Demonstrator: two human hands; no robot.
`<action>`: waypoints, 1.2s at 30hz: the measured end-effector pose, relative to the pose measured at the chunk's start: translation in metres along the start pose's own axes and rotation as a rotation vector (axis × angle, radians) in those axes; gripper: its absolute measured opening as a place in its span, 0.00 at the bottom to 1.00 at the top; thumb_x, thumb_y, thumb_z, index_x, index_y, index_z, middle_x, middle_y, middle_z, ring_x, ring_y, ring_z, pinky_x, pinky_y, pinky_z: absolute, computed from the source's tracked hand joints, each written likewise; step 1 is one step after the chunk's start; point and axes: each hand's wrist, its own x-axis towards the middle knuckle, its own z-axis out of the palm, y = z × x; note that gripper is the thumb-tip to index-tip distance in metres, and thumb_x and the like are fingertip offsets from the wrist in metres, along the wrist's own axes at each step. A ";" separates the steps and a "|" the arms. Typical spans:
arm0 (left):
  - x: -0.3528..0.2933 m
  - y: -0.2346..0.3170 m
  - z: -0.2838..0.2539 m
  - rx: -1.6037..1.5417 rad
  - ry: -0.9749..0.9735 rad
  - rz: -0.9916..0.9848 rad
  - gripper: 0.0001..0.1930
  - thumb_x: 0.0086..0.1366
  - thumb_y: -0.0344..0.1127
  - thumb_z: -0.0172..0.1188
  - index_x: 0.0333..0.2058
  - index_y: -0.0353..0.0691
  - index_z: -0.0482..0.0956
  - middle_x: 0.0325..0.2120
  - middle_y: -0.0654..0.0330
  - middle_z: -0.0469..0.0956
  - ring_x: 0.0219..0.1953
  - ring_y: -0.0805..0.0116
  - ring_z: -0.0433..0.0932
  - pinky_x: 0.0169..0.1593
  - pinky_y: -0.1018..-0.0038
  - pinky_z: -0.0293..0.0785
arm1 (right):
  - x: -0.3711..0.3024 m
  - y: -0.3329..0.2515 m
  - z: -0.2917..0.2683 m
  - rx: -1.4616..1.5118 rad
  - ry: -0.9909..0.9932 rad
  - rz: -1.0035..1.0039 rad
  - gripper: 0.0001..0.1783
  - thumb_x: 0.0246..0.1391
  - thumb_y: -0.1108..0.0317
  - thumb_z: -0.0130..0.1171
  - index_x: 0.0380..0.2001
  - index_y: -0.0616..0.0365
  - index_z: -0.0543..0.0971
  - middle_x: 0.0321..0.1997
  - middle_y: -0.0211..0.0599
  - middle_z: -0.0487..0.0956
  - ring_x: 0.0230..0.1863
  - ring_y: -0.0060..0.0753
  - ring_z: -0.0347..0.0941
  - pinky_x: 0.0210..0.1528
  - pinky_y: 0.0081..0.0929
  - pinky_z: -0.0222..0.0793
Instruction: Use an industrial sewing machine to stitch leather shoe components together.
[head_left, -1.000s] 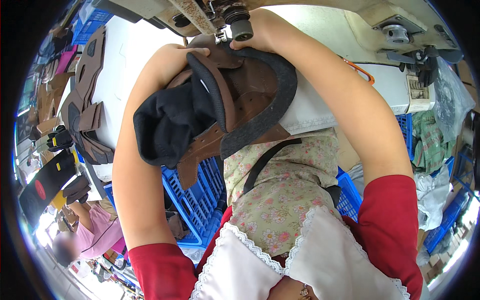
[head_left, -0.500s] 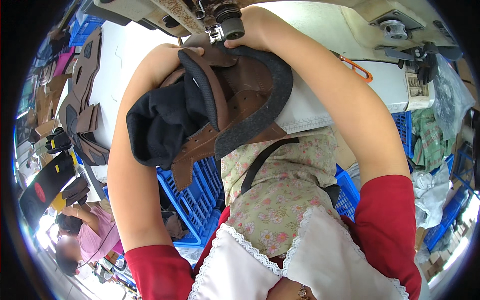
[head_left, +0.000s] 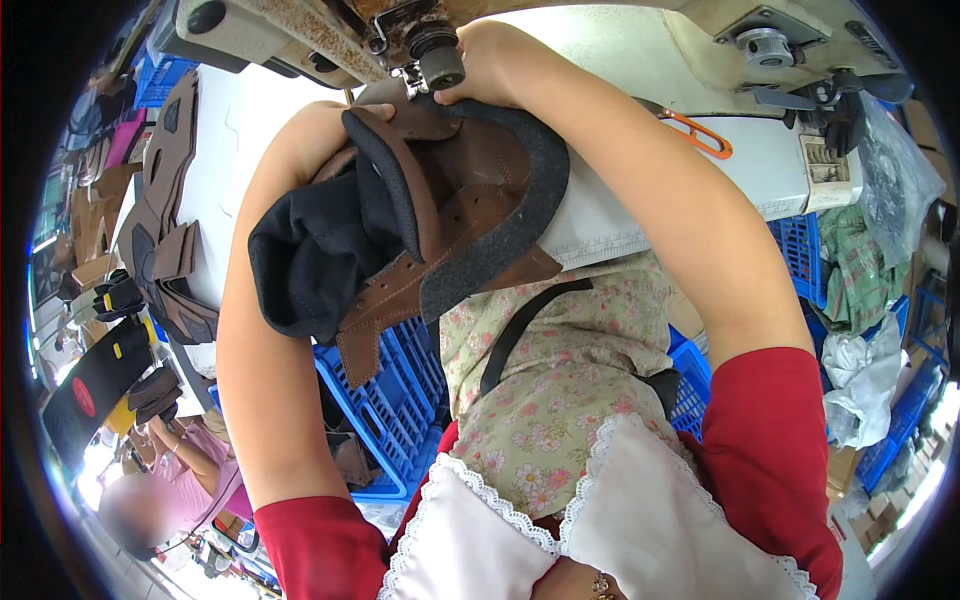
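At the far left, a stack of flat brown shoe parts (head_left: 165, 195) was laid on the white table (head_left: 222, 180); no lining could be seen on these parts. To its right, the black lining (head_left: 310, 250) was bunched at the left side of the brown shoe upper (head_left: 485, 165). The shoe upper was held by the left hand (head_left: 325, 135), its thumb closed over the far edge; the remaining fingers were largely hidden. The far edge was positioned at the sewing machine foot (head_left: 412, 82); whether the foot was lowered could not be determined. Stitch rows and punched holes were already present on the brown panels, while the seam at the foot was judged unfinished. The shoe upper was also gripped by the right hand (head_left: 487, 68), thumb beside the foot, other fingers concealed. Farther right, an orange-handled tool (head_left: 722, 151) was left unused.
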 end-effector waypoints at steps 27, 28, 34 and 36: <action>0.013 -0.002 -0.004 0.067 0.052 -0.070 0.22 0.62 0.44 0.67 0.46 0.30 0.80 0.35 0.54 0.82 0.35 0.67 0.79 0.42 0.73 0.75 | 0.009 -0.010 0.006 -0.035 -0.053 0.181 0.30 0.42 0.57 0.78 0.46 0.62 0.78 0.39 0.41 0.85 0.42 0.38 0.81 0.47 0.30 0.75; 0.012 -0.001 -0.004 0.068 0.054 -0.072 0.22 0.62 0.44 0.67 0.46 0.30 0.80 0.35 0.54 0.82 0.35 0.67 0.79 0.42 0.73 0.75 | 0.009 -0.010 0.005 -0.017 -0.047 0.167 0.30 0.42 0.57 0.78 0.46 0.62 0.78 0.39 0.41 0.85 0.42 0.38 0.81 0.47 0.30 0.75; 0.013 -0.003 -0.004 0.066 0.065 -0.060 0.21 0.63 0.43 0.66 0.46 0.31 0.80 0.36 0.55 0.83 0.35 0.67 0.79 0.42 0.73 0.75 | 0.002 -0.009 0.003 -0.011 -0.035 0.143 0.30 0.41 0.57 0.78 0.45 0.62 0.79 0.40 0.42 0.85 0.41 0.38 0.81 0.47 0.30 0.76; 0.015 -0.004 -0.005 0.061 0.021 -0.057 0.20 0.64 0.42 0.65 0.46 0.31 0.80 0.37 0.55 0.83 0.35 0.67 0.79 0.42 0.73 0.74 | 0.001 -0.009 0.002 0.005 -0.026 0.140 0.29 0.42 0.57 0.78 0.44 0.61 0.79 0.39 0.42 0.85 0.41 0.38 0.82 0.46 0.31 0.76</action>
